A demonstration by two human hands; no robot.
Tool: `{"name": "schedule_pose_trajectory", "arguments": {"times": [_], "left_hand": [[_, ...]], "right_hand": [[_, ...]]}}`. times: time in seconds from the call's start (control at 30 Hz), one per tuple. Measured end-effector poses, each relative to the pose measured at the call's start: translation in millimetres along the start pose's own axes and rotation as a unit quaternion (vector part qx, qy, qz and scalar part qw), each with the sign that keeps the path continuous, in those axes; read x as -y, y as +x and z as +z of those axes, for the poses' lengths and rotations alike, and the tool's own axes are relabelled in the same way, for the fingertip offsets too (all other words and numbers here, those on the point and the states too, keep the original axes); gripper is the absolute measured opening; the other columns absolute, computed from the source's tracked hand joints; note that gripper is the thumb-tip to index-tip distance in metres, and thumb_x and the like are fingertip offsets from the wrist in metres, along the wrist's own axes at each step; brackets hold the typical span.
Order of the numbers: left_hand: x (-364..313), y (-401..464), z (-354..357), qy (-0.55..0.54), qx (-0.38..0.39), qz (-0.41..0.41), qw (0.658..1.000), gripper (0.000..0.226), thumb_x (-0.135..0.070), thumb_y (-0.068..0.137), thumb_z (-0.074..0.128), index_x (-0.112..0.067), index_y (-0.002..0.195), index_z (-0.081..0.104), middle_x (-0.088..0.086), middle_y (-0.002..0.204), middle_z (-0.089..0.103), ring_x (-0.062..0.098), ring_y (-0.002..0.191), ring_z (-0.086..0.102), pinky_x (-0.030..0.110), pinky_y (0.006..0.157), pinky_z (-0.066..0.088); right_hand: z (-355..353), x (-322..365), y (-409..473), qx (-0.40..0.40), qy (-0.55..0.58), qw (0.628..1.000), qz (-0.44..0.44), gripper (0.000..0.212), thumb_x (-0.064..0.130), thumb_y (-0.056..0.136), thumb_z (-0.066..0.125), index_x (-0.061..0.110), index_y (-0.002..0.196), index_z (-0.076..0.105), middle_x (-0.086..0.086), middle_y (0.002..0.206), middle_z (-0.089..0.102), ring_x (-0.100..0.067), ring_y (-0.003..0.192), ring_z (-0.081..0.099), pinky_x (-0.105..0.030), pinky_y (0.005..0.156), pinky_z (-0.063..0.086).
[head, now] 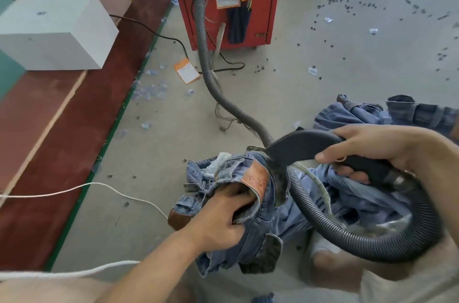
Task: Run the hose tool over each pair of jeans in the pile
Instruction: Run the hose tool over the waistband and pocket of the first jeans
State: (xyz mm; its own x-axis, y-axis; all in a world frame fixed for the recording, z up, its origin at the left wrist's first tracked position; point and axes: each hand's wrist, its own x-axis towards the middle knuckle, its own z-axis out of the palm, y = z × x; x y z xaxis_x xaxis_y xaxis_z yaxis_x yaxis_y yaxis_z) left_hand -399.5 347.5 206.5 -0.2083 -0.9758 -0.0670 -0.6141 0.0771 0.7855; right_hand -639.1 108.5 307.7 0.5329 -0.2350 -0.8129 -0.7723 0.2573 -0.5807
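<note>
Midway through, by look of it: left hand [218, 220] clutching waistband of jeans [250, 208] at lower centre; right hand [367, 151] wrapped round hose tool [310, 146], nozzle against denim. More jeans [367, 114] heaped right of frame, seemingly still to do.

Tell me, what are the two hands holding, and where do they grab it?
The left hand grips the jeans at the waistband, fingers tucked inside. The right hand holds the hose tool by its black handle.
</note>
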Motion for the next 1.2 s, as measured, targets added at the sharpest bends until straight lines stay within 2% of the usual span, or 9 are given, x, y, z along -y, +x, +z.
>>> {"name": "schedule_pose_trajectory", "arguments": {"times": [0.07, 0.17, 0.33, 0.43, 0.63, 0.8, 1.0, 1.1, 1.2], "left_hand": [[5.2, -3.0, 3.7, 0.049, 0.019, 0.024, 0.998, 0.044, -0.015, 0.069, 0.05, -0.035, 0.108, 0.051, -0.001, 0.118, 0.061, 0.025, 0.114, 0.057, 0.009, 0.094, 0.033], [10.8, -3.4, 1.7, 0.087, 0.046, 0.018, 0.995, 0.049, -0.015, 0.069, 0.05, -0.036, 0.114, 0.049, -0.001, 0.123, 0.06, 0.027, 0.116, 0.055, 0.004, 0.095, 0.029], [12.4, -1.1, -6.3, 0.155, 0.07, 0.011, 0.985, 0.062, -0.011, 0.07, 0.048, -0.032, 0.128, 0.053, 0.002, 0.131, 0.06, 0.029, 0.123, 0.052, 0.03, 0.098, 0.048], [10.1, 2.4, -10.0, 0.165, 0.066, -0.006, 0.984, 0.07, -0.01, 0.073, 0.046, -0.026, 0.141, 0.053, 0.004, 0.144, 0.053, 0.03, 0.135, 0.045, 0.039, 0.109, 0.046], [7.5, 8.9, -8.3, 0.24, 0.102, 0.008, 0.965, 0.072, 0.0, 0.075, 0.054, -0.032, 0.139, 0.06, 0.003, 0.137, 0.063, 0.034, 0.126, 0.054, 0.042, 0.098, 0.053], [6.1, 11.2, -7.2, 0.253, 0.108, 0.014, 0.962, 0.069, 0.001, 0.08, 0.054, -0.03, 0.142, 0.059, 0.003, 0.144, 0.058, 0.034, 0.135, 0.048, 0.045, 0.107, 0.047], [3.3, 11.4, -9.1, 0.262, 0.088, 0.006, 0.961, 0.067, 0.004, 0.081, 0.056, -0.032, 0.137, 0.062, 0.008, 0.135, 0.064, 0.036, 0.12, 0.059, 0.043, 0.09, 0.055], [4.7, 11.3, -7.0, 0.272, 0.092, 0.006, 0.958, 0.064, 0.004, 0.081, 0.057, -0.031, 0.134, 0.065, 0.01, 0.128, 0.069, 0.038, 0.113, 0.063, 0.043, 0.085, 0.056], [13.2, 13.7, -11.9, 0.264, 0.082, -0.028, 0.961, 0.073, 0.004, 0.079, 0.051, -0.034, 0.142, 0.059, 0.005, 0.139, 0.061, 0.034, 0.126, 0.054, 0.043, 0.096, 0.052]], "right_hand": [[9.9, -1.7, 8.6, 0.02, -0.01, 1.0, 0.021, 0.053, 0.033, 0.082, 0.087, 0.014, 0.124, 0.06, -0.015, 0.072, 0.054, -0.024, 0.05, 0.049, -0.031, 0.047, 0.048], [22.5, -1.9, 23.2, 0.02, 0.012, 1.0, 0.019, 0.058, 0.029, 0.088, 0.082, 0.003, 0.132, 0.054, -0.011, 0.07, 0.055, -0.021, 0.05, 0.048, -0.03, 0.048, 0.048], [22.5, 4.2, 26.4, -0.066, 0.031, 0.994, -0.085, 0.027, 0.029, 0.091, 0.079, 0.021, 0.112, 0.065, -0.011, 0.07, 0.056, -0.022, 0.05, 0.048, -0.031, 0.046, 0.047], [16.6, 16.0, 12.1, -0.064, -0.095, 0.985, -0.132, 0.017, 0.037, 0.088, 0.079, 0.03, 0.098, 0.067, -0.012, 0.069, 0.061, -0.024, 0.05, 0.053, -0.032, 0.048, 0.049], [55.9, 32.3, 10.7, -0.062, -0.318, 0.93, -0.173, 0.016, 0.035, 0.087, 0.075, 0.041, 0.094, 0.062, 0.006, 0.071, 0.07, -0.008, 0.05, 0.061, -0.02, 0.049, 0.048], [62.2, 40.1, 17.9, -0.16, -0.306, 0.91, -0.23, 0.017, 0.035, 0.09, 0.073, 0.041, 0.094, 0.058, 0.021, 0.069, 0.068, -0.005, 0.046, 0.062, -0.017, 0.046, 0.047], [48.0, 38.1, 5.4, -0.062, -0.424, 0.892, -0.143, 0.019, 0.049, 0.081, 0.072, 0.046, 0.095, 0.059, 0.01, 0.078, 0.071, -0.011, 0.062, 0.069, -0.035, 0.061, 0.06], [62.8, 37.7, 20.9, -0.069, -0.402, 0.898, -0.165, 0.017, 0.042, 0.082, 0.074, 0.041, 0.092, 0.061, 0.01, 0.077, 0.071, -0.011, 0.061, 0.068, -0.032, 0.058, 0.059], [65.4, 36.1, 24.1, -0.125, -0.346, 0.906, -0.211, 0.016, 0.037, 0.086, 0.073, 0.042, 0.091, 0.06, 0.017, 0.074, 0.07, -0.009, 0.055, 0.066, -0.022, 0.05, 0.051]]}}
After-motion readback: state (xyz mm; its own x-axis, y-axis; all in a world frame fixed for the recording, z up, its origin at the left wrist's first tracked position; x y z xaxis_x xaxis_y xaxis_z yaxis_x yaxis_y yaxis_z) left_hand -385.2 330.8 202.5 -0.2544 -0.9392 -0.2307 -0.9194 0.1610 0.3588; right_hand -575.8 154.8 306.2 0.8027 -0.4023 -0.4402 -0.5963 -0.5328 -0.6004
